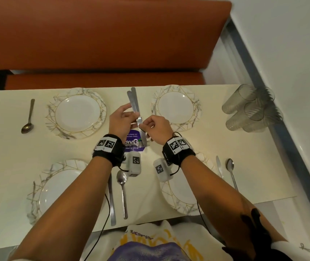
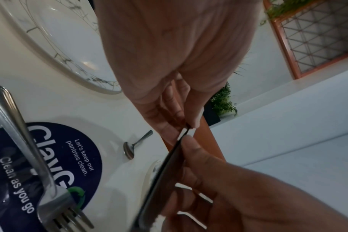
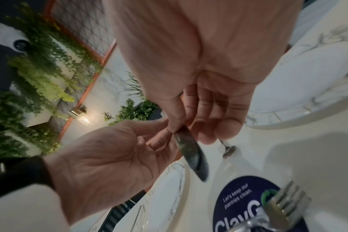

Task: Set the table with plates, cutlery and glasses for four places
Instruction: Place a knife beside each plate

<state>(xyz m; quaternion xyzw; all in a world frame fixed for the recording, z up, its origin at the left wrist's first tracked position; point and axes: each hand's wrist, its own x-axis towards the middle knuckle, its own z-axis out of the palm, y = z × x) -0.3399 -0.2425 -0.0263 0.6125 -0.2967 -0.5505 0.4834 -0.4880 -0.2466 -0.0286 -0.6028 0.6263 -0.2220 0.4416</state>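
Over the middle of the cream table (image 1: pixel 169 147) both hands hold two steel knives (image 1: pixel 133 102) together. My left hand (image 1: pixel 129 114) pinches them at mid-length, handles pointing away from me. My right hand (image 1: pixel 145 126) pinches a blade (image 3: pixel 191 152) between thumb and finger. In the left wrist view the knife (image 2: pixel 165 172) shows edge-on between the left fingertips (image 2: pixel 195 124) and the right hand. Forks (image 1: pixel 144 143) lie on a purple round sticker (image 1: pixel 131 136) below the hands. Marbled plates sit at far left (image 1: pixel 52 112), far right (image 1: pixel 193 104), near left (image 1: pixel 43 178) and near right (image 1: pixel 178 202).
A spoon (image 1: pixel 27 119) lies left of the far left plate. A knife (image 1: pixel 111 200) and a spoon (image 1: pixel 122 187) lie between the near plates, and another knife (image 1: pixel 219 166) and spoon (image 1: pixel 231 172) lie right of the near right plate. Several clear glasses (image 1: pixel 250 108) lie at the far right corner. An orange bench (image 1: pixel 103 44) runs behind.
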